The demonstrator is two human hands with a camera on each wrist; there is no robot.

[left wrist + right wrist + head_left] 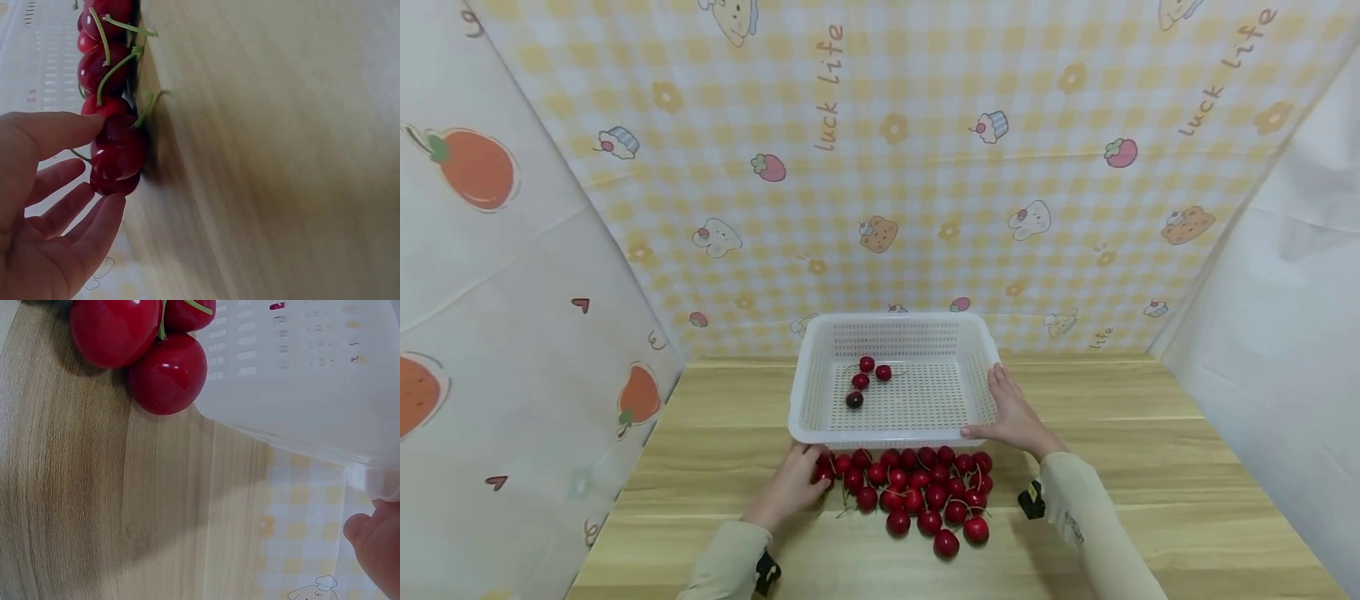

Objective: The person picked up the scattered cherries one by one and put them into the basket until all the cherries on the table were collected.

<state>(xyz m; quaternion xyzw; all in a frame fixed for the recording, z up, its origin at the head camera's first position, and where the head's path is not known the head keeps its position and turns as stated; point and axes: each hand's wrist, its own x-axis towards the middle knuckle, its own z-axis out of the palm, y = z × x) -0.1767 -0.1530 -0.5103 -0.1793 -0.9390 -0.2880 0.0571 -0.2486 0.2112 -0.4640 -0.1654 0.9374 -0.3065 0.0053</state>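
A white plastic basket (891, 436) sits on the table, with a few dark red cherries (861, 381) inside. In front of it lie several rows of red cherries (917, 500) with green stems. My left hand (790, 487) is at the left end of these rows. In the left wrist view its thumb touches a cherry (119, 156), and the loosely bent fingers lie beside and below it. My right hand (1015, 417) holds the basket's front right corner, thumb on the front rim and fingers along the right side. In the right wrist view only part of that hand (378, 547) shows, by the rim.
The wooden table (1150, 500) ends at a yellow checked cloth (925, 192) behind the basket. A white printed cloth (535, 292) hangs on the left and a plain white one (1277, 292) on the right. Front-row cherries (946, 544) lie between my forearms.
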